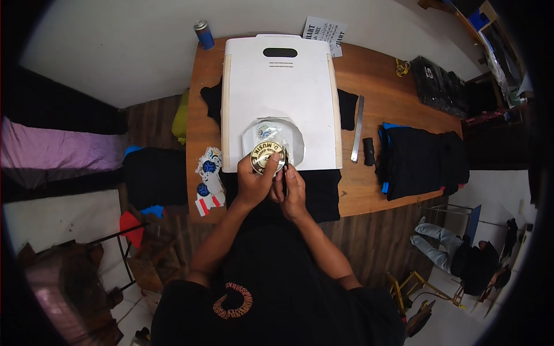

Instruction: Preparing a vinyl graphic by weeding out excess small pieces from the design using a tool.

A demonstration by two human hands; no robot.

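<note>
My left hand (254, 183) holds a round gold-and-black printed disc (268, 155) by its lower left edge, just above the near edge of a white board (281, 92). My right hand (292, 189) is closed on a thin dark tool (284, 173), possibly scissors, at the disc's right edge. A sheet of clear film with another round print (271, 134) lies on the board right behind the disc. A black garment (323, 193) is spread under the board on the wooden table (381, 86).
Several cut-out stickers (209, 179) lie at the table's left front. A metal ruler (358, 128) and a small black object (368, 151) lie right of the board, then a stack of folded dark shirts (424, 158). A blue can (203, 33) stands at the back left.
</note>
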